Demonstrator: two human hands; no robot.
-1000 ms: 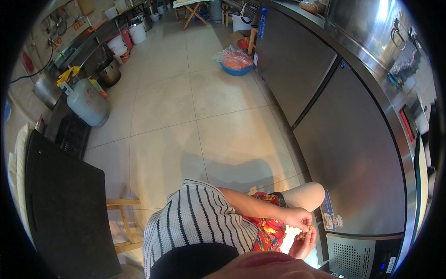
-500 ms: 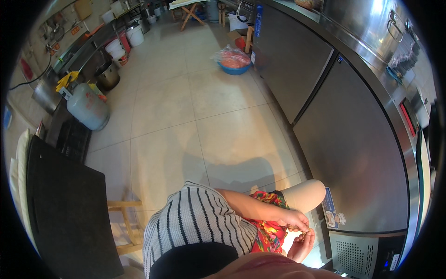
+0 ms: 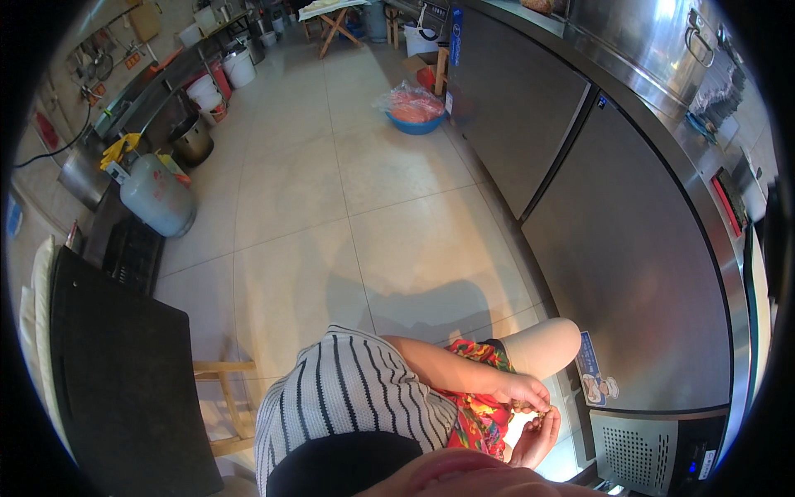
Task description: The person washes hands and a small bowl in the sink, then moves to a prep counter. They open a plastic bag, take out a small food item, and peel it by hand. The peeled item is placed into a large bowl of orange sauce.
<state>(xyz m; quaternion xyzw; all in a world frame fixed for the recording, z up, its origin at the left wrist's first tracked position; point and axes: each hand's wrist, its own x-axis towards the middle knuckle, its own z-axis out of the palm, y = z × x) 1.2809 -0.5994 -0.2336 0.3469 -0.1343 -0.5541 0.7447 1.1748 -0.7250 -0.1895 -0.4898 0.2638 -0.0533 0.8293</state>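
Note:
My left hand (image 3: pixel 525 391) and my right hand (image 3: pixel 537 439) meet at the lower right, over my lap. Both have bent fingers, pinched together fingertip to fingertip. Between them sits a small brownish lumpy thing (image 3: pixel 542 412), too small to name. My left forearm crosses above a red floral cloth (image 3: pixel 479 414) on my lap. Most of my right forearm is hidden. A bright patch shows just below and left of the fingers.
Steel cabinet doors (image 3: pixel 625 273) rise close on the right, with a vented panel (image 3: pixel 633 454) below. A wooden stool (image 3: pixel 224 402) and a dark board (image 3: pixel 124 373) stand left. Farther off are a gas cylinder (image 3: pixel 157 197) and a blue basin (image 3: pixel 416 127) holding a plastic-covered orange-pink mass.
The view has shifted very slightly. Both hands stay together in nearly the same place, with only small finger movement around the brownish thing.

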